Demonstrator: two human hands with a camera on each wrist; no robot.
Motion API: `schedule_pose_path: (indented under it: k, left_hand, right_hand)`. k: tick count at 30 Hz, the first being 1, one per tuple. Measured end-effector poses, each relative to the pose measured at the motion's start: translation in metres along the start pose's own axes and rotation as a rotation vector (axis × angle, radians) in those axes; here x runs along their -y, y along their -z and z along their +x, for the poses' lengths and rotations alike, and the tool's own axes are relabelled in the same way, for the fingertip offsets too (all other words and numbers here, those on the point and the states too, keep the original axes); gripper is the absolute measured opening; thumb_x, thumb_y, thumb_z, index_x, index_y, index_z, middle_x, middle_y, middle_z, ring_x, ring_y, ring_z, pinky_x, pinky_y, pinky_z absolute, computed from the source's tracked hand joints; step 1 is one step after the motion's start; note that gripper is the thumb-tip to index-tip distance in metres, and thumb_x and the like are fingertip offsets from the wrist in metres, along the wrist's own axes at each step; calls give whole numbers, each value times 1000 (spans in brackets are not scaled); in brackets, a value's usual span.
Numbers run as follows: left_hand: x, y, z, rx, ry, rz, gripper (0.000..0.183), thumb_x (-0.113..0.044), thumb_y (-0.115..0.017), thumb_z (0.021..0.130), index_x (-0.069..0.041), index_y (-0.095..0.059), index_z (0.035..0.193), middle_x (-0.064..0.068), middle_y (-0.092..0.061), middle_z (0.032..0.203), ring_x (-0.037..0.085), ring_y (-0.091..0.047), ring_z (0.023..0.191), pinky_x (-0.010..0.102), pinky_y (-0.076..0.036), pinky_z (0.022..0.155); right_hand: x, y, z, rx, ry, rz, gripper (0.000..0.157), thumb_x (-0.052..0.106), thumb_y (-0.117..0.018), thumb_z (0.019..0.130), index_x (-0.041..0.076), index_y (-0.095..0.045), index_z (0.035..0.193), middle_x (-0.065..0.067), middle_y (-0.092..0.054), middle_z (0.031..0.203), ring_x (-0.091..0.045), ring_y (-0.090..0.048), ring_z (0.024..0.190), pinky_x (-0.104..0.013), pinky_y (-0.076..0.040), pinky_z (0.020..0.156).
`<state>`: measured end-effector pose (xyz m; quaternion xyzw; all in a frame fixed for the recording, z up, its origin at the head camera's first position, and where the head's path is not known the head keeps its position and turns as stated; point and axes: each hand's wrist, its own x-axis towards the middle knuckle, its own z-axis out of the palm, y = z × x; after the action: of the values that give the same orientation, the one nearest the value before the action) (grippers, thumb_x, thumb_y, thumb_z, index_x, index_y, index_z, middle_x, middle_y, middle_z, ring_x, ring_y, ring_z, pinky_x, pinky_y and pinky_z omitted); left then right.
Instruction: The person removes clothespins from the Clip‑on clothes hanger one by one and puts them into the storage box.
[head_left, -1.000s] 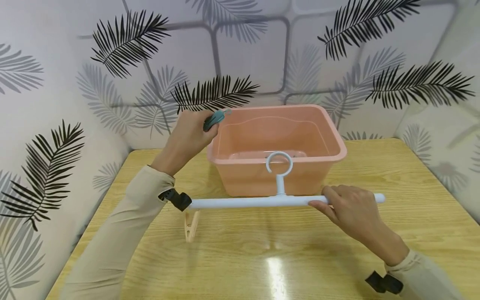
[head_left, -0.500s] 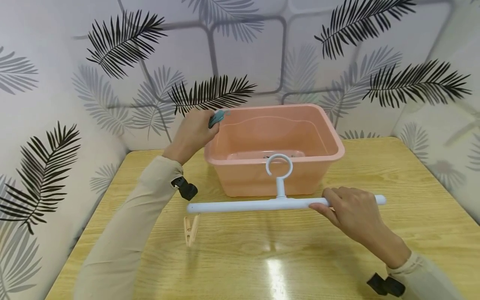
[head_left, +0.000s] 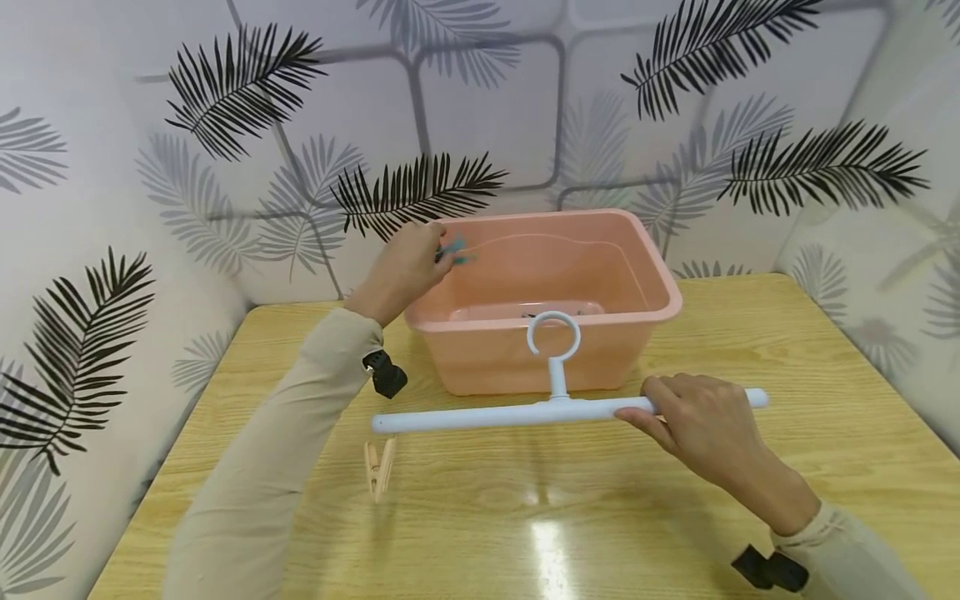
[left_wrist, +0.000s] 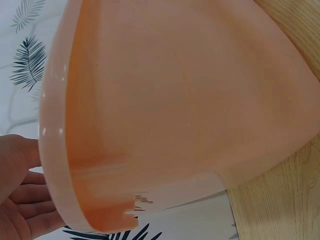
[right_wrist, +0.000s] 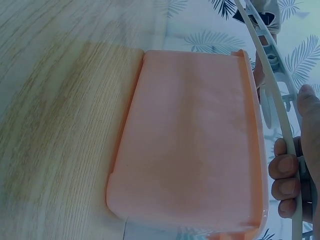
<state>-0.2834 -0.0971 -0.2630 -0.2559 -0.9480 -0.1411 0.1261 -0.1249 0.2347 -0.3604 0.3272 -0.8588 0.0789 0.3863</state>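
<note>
My right hand grips the right part of a white bar hanger with a round hook on top, held level in front of the basin. Below its left end hangs a beige clothespin. At the left rim of a pink basin, my left hand has its fingers parted from a teal clothespin, blurred over the basin's inside. In the left wrist view the thumb and fingers stand apart behind the basin's rim. The right wrist view shows the hanger's slotted underside in the right hand.
The basin stands at the back of a wooden table, close to the patterned wall. Small dark items lie on its floor, mostly hidden by the front wall. Black wrist cameras sit on both sleeves.
My left hand has moved right and slightly down at the basin's left rim and let go of the teal clothespin. The hanger's left end has dipped, and the beige clothespin with it.
</note>
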Motion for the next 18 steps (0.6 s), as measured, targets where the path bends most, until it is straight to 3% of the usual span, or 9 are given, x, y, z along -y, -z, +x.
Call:
schedule_pose_path:
  k: [2, 4, 8, 12, 15, 18]
  left_hand:
    - [-1, 0, -1, 10, 10, -1, 24, -14, -59, 95, 8, -60, 106, 22, -66, 95, 30, -65, 84, 40, -52, 75]
    - [-1, 0, -3, 15, 7, 6, 25, -13, -58, 94, 9, -60, 106, 24, -66, 98, 33, -66, 89, 42, -53, 77]
    - [0, 3, -7, 10, -7, 17, 18, -12, -58, 94, 6, -59, 95, 21, -65, 87, 32, -65, 82, 42, -52, 73]
    - [-6, 10, -14, 23, -17, 22, 17, -12, -57, 94, 5, -60, 95, 20, -66, 89, 31, -65, 81, 42, -52, 75]
    - [-17, 16, -25, 13, -67, 24, 15, -11, -56, 94, 3, -60, 89, 17, -65, 84, 28, -63, 76, 40, -51, 72]
    - [-29, 23, -41, -12, -138, 20, 18, -10, -55, 93, -3, -55, 77, 7, -54, 67, 19, -52, 60, 34, -44, 59]
  right_hand:
    - [0, 0, 1, 2, 3, 2, 56, 62, -29, 98, 15, -39, 68, 9, -28, 52, -5, -21, 43, -20, -13, 40]
    - [0, 0, 1, 5, 3, 1, 57, 62, -29, 98, 15, -39, 68, 9, -27, 52, -4, -21, 43, -20, -13, 40]
    - [1, -1, 2, 9, -5, -3, 57, 63, -27, 98, 15, -40, 68, 9, -28, 52, -4, -21, 43, -20, -13, 40]
    - [1, -2, 3, 5, -7, -4, 58, 63, -27, 98, 15, -40, 68, 10, -28, 52, -4, -21, 43, -20, -13, 40]
    - [1, -4, 4, -2, -7, -3, 57, 63, -28, 97, 15, -40, 68, 9, -29, 52, -5, -22, 43, -21, -14, 40]
    - [0, -4, 5, -6, -8, -4, 57, 63, -28, 97, 15, -39, 68, 9, -30, 52, -5, -23, 42, -21, -14, 40]
